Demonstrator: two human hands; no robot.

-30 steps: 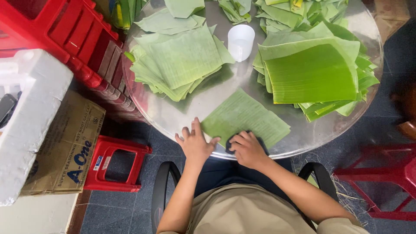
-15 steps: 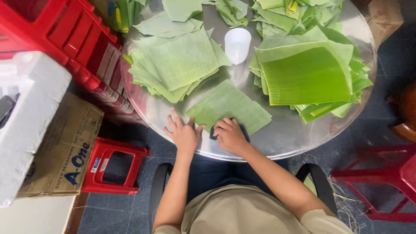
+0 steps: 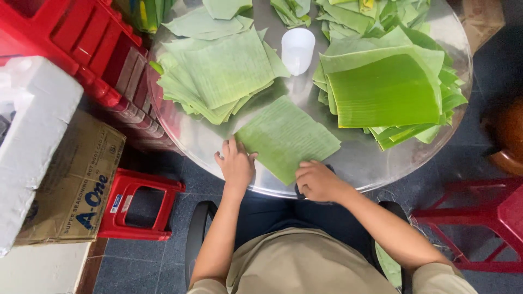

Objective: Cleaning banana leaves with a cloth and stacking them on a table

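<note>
A round, shiny metal table (image 3: 218,147) fills the upper centre of the frame, seen from above a seated person. At upper right lies a thick stack of dark green banana-leaf sheets (image 3: 389,90); at upper centre-left, a paler stack of leaf squares (image 3: 223,73) fanned out unevenly. Red plastic crates (image 3: 71,38) crowd the upper left corner beside the table, with a white foam box (image 3: 32,136) and a brown cardboard carton (image 3: 76,185) at the left edge. A red plastic stool (image 3: 139,209) stands at lower left, another red stool (image 3: 479,223) at lower right.

A single pale banana-leaf sheet (image 3: 286,136) lies flat at the table's near edge, centre of the frame, set at an angle. The left hand (image 3: 235,163) rests flat with fingers spread, its grip open, fingertips touching the sheet's left corner. The right hand (image 3: 318,179) presses on the sheet's lower corner at the table rim with fingers curled; its grip seems closed over something dark, though what it is cannot be told. A white plastic cup (image 3: 298,50) stands upright between the two stacks, top centre.
</note>
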